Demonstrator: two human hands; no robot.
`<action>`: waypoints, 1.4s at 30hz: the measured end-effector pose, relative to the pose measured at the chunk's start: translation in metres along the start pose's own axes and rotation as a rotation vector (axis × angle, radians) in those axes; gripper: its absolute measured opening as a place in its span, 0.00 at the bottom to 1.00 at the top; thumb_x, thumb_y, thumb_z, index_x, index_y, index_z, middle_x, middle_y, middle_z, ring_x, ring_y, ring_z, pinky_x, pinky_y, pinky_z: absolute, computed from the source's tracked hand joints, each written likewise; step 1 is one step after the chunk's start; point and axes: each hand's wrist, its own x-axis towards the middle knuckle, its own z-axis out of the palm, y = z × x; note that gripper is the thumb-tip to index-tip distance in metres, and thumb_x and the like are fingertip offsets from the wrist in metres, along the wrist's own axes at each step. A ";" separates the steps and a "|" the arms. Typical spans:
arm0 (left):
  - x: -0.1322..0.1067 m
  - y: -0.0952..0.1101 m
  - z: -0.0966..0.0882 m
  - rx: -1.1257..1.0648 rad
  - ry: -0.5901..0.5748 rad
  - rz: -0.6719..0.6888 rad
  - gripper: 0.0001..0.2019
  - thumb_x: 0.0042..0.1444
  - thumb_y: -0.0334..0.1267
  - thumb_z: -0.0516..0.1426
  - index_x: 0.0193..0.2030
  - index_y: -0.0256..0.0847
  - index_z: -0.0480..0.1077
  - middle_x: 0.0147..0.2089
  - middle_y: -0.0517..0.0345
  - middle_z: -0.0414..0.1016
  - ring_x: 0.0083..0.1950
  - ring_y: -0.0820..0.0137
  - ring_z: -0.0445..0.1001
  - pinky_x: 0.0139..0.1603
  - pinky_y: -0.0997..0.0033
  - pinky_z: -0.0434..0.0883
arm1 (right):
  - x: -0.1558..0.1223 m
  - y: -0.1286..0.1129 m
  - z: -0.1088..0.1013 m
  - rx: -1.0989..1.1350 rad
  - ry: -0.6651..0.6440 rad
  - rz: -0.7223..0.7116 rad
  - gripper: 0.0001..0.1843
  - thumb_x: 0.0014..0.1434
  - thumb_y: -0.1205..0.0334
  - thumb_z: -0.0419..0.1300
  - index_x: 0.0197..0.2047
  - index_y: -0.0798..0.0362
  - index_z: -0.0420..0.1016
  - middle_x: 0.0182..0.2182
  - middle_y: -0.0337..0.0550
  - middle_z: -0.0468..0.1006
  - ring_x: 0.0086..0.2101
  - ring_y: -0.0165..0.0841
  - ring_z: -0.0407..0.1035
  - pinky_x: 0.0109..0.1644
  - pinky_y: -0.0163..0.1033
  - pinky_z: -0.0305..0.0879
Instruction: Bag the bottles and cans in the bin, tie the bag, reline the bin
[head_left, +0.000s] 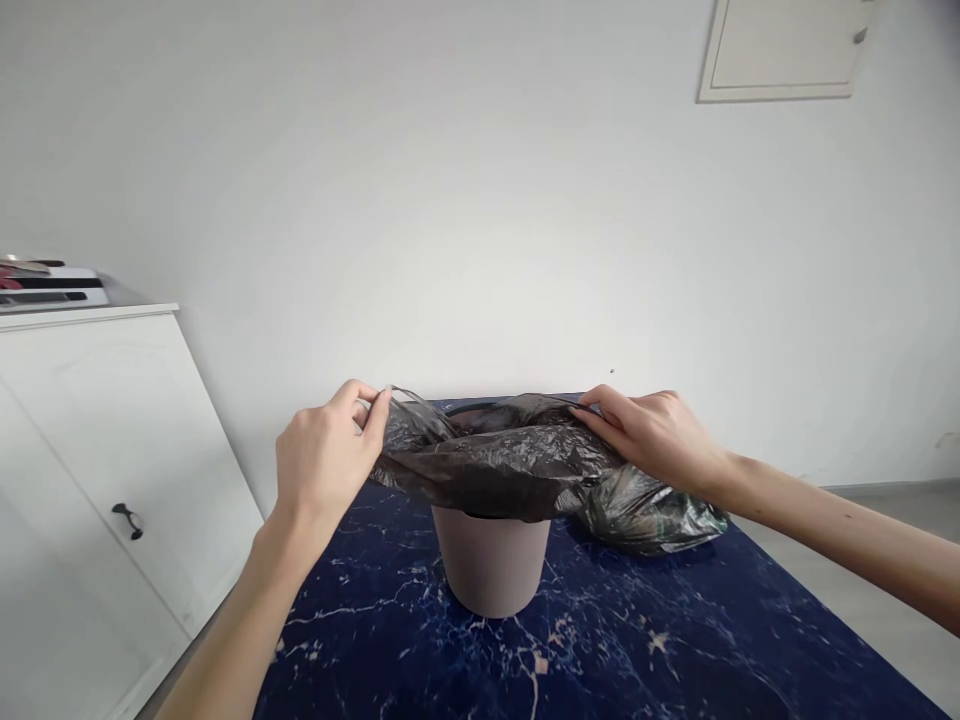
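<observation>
A black plastic bin bag (pixel 495 465) drapes over the rim of a pinkish-beige trash bin (pixel 491 565), which stands upright on a table. My left hand (pixel 330 440) pinches the bag's edge between thumb and fingers, left of the bin. On the right, my right hand (pixel 649 430) grips another part of the edge, fingers pressed together. Between the hands the bag's mouth spreads loosely over the bin's top, and part of the dark far rim shows behind it. The inside of the bin is mostly hidden.
The table has a dark blue marbled top (pixel 600 640). A filled-looking dark, thin plastic bag (pixel 652 515) lies right of the bin, under my right wrist. To the left stands a white cabinet (pixel 97 480) with items (pixel 52 285) on top. A pale wall (pixel 487 200) rises behind.
</observation>
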 end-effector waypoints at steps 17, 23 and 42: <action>0.034 -0.057 0.059 -0.495 -0.130 -0.461 0.18 0.78 0.53 0.53 0.53 0.39 0.72 0.35 0.61 0.78 0.28 0.71 0.77 0.32 0.69 0.78 | 0.007 0.018 0.036 0.179 -0.197 0.393 0.18 0.77 0.49 0.45 0.51 0.50 0.71 0.29 0.44 0.84 0.28 0.42 0.77 0.32 0.42 0.59; 0.035 -0.077 0.078 -0.286 -0.766 -0.432 0.13 0.73 0.46 0.63 0.53 0.38 0.77 0.47 0.54 0.81 0.40 0.69 0.81 0.40 0.66 0.82 | 0.015 0.022 0.039 0.442 -0.625 0.375 0.09 0.68 0.63 0.54 0.36 0.48 0.74 0.23 0.40 0.83 0.24 0.37 0.78 0.30 0.40 0.71; 0.060 -0.032 0.076 -0.522 -0.675 -0.060 0.42 0.67 0.76 0.42 0.52 0.43 0.82 0.60 0.42 0.85 0.62 0.50 0.81 0.62 0.57 0.75 | 0.100 0.026 0.023 0.543 -0.320 0.374 0.25 0.71 0.68 0.45 0.64 0.55 0.75 0.61 0.58 0.82 0.57 0.41 0.80 0.55 0.47 0.78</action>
